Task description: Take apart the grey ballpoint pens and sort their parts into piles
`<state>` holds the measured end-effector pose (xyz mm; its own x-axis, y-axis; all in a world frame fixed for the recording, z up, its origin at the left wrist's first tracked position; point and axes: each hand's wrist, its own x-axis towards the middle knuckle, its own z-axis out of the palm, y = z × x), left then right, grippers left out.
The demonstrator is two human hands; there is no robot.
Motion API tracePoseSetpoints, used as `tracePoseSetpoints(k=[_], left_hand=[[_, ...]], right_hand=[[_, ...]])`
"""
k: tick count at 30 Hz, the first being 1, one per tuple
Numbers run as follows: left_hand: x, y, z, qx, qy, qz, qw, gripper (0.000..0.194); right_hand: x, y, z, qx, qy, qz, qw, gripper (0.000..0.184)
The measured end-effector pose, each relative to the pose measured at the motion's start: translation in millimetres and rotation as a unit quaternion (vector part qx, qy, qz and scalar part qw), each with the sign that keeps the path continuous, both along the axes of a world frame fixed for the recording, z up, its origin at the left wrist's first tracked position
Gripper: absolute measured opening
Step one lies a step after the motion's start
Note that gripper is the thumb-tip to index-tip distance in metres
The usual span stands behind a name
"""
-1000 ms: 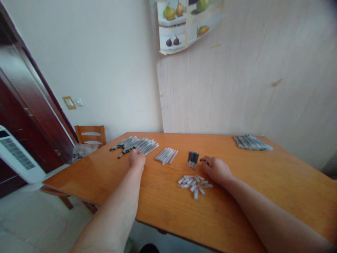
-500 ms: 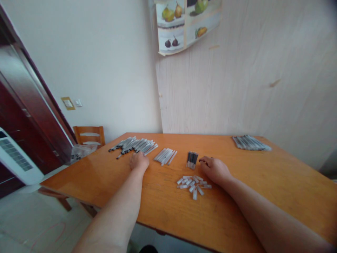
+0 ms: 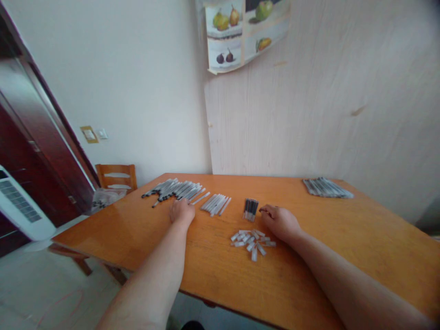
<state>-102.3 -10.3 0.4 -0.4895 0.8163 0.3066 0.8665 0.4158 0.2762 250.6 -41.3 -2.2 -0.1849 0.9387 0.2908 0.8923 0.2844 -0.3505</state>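
My left hand (image 3: 182, 211) is closed at the near edge of a pile of pens (image 3: 187, 188) with whitish barrels and dark ends. From its fingers a single pen (image 3: 201, 198) sticks out to the right, a little apart from the pile. My right hand (image 3: 280, 221) rests on the table with its fingers pinched on a small dark piece, too small to name. Left of that hand lies a tidy row of short black pieces with pale tips (image 3: 250, 209). Clear whitish pen caps (image 3: 252, 240) are scattered nearer to me. Between my hands lies a row of whitish pen barrels (image 3: 216, 204).
The wooden table (image 3: 213, 252) stands against the wall. At its far right lies a flat bundle of pens in clear wrapping (image 3: 326, 188). A wooden chair (image 3: 117, 174) with a plastic bag (image 3: 108, 197) stands beyond the left edge.
The pen at my left hand has shifted right, out from the edge of the pile. My right hand has hardly moved.
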Motion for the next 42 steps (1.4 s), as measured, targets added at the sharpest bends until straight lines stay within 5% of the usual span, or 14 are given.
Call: tracePoseSetpoints(k=[17, 28, 36, 42], left_hand=[[7.6, -6.4, 4.7, 0.067, -0.061, -0.02, 0.996, 0.026], [79.7, -8.6, 34.1, 0.181, -0.099, -0.248, 0.947, 0.012], [141.6, -13.8, 44.3, 0.12, -0.188, -0.386, 0.895, 0.004], [153.2, -16.1, 34.0, 0.116, -0.319, -0.408, 0.848, 0.006]], right_hand=[[1.8, 4.1, -0.9, 0.019, 0.035, 0.01, 0.999, 0.029], [4.9, 16.2, -7.5, 0.051, 0.224, -0.007, 0.973, 0.034], [5.9, 23.3, -8.7, 0.02, 0.482, -0.076, 0.872, 0.058], [4.5, 24.3, -10.1, -0.017, 0.466, -0.029, 0.884, 0.045]])
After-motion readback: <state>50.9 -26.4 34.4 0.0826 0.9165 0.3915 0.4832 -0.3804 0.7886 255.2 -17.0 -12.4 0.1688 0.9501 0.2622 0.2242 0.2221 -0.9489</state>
